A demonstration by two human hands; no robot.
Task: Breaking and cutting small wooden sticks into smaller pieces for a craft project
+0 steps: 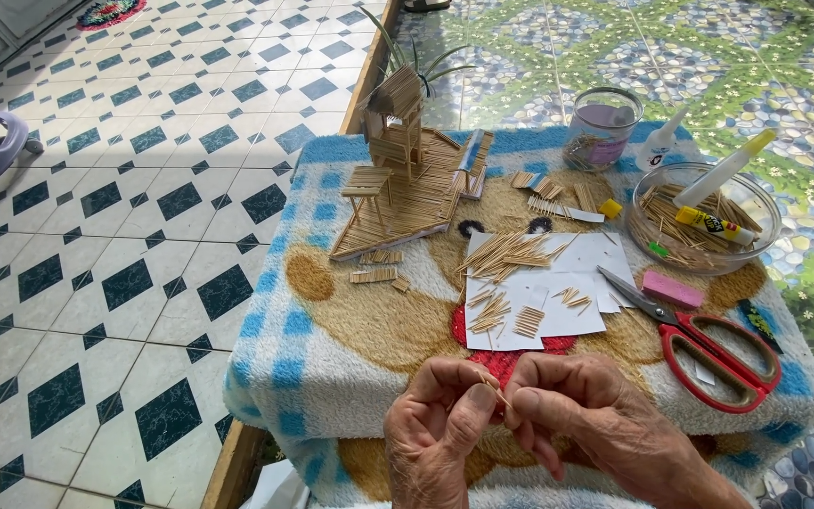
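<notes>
Both hands meet at the near edge of a blanket-covered table. My left hand and my right hand pinch a thin wooden toothpick between their fingertips. Just beyond them, loose toothpicks and small glued bundles lie on white paper sheets. Further back stands a small toothpick model house on a stick base.
Red-handled scissors lie right of the paper, beside a pink eraser. A clear bowl holds toothpicks and glue tubes. A glass jar and a white glue bottle stand at the back. Tiled floor lies left.
</notes>
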